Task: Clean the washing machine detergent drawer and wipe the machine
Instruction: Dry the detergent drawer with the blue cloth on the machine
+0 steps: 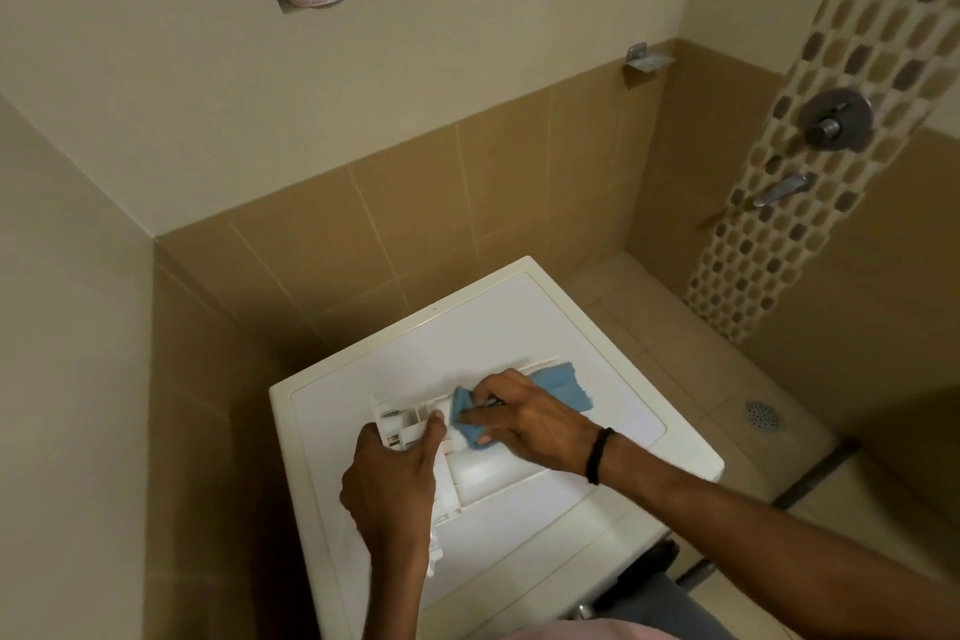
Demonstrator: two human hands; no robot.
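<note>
I am working on the glossy, flat white top of the washing machine (467, 327), where the detergent drawer (405, 418) is lying near the front edge. It is a hard plastic tray, split by thin ribs into small compartments. My left grip (389, 489) is clamping round its near end. My right grip (524, 421) is pinching the soft blue cloth (561, 382) and pressing it into a compartment. I am judging that a hard push could slide the drawer off that slick top, or snag the cloth on a rib.
</note>
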